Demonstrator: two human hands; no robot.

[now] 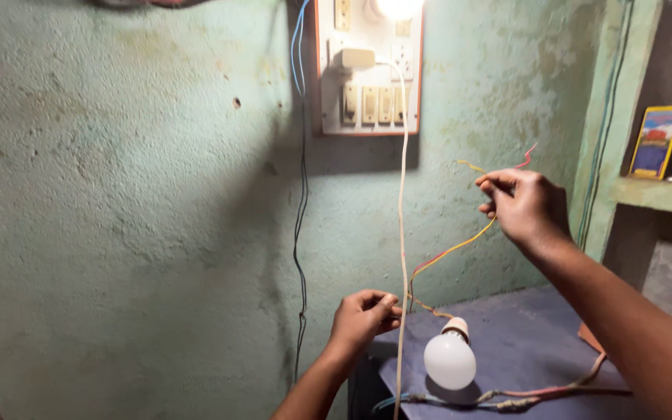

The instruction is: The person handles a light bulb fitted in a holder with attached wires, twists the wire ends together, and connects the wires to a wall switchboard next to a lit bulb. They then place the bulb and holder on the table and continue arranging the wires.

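Right hand [529, 206]: raised before the wall [118, 194], fingers pinched shut on the upper end of the wires [460, 245], a thin red and yellow pair. Bare tips stick out above the grip, one red, one yellow.

Left hand [363, 315]: lower, at the desk's [538, 342] wall-side edge, fingers closed on the lower part of the same wires, just beside a white cord [401, 233].

Key relation: the wires run as a diagonal, low left to high right, strung between both hands. The right hand holds the free end and is nearer the switchboard [369, 74], which lies up and left of it.

Bulb [450, 358]: white, in its holder, lying on the desk near its front edge, below and right of the left hand, touched by neither. The wires appear to lead down to it.

White cord: hangs from a plug [355, 57] in the switchboard, past the left hand.

More cables [507, 398] lie along the desk's front edge.
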